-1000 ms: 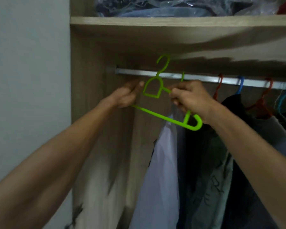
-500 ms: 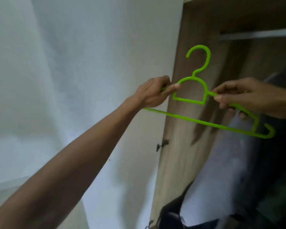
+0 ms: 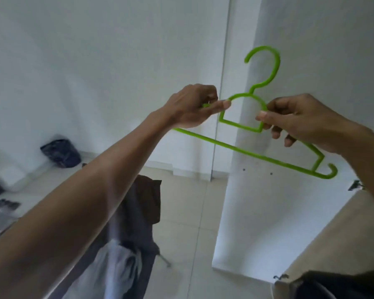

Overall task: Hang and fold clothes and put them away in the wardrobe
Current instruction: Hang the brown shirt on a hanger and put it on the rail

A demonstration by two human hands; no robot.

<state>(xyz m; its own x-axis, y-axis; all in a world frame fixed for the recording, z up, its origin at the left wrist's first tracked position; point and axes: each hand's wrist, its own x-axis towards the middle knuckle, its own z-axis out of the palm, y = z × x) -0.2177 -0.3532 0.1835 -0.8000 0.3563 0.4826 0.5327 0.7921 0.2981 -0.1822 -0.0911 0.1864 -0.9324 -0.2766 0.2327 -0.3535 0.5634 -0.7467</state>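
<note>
- Gripping the hanger's left shoulder, the left hand (image 3: 192, 106) had its fingers curled round the thin plastic, the forefinger laid along the rod toward the neck.
- The right hand (image 3: 298, 121) pinched the right shoulder between thumb and forefinger, just at 3 o'clock of the small inner loop, its other fingers hanging loosely curled below.
- Between the two hands the green hanger (image 3: 257, 126) was held in the air, hook at 12 o'clock, its long bottom bar sloping down toward 4 o'clock and ending in a small upturned notch.
- The hanger looked light, thin and fairly stiff; the long bar would likely flex if squeezed, and the smooth plastic could slip in a loose pinch.
- The surest hold seemed to be at the neck under the hook or on the shoulders, as now, which leaves the arms free to enter a garment.
- Below, at 7 o'clock of the hands, dark clothes (image 3: 138, 212) lay draped over some stand, blurred; they looked soft and limp.
- A white wardrobe door (image 3: 246, 212) stood behind the hanger, open over the tiled floor (image 3: 181, 201).
</note>
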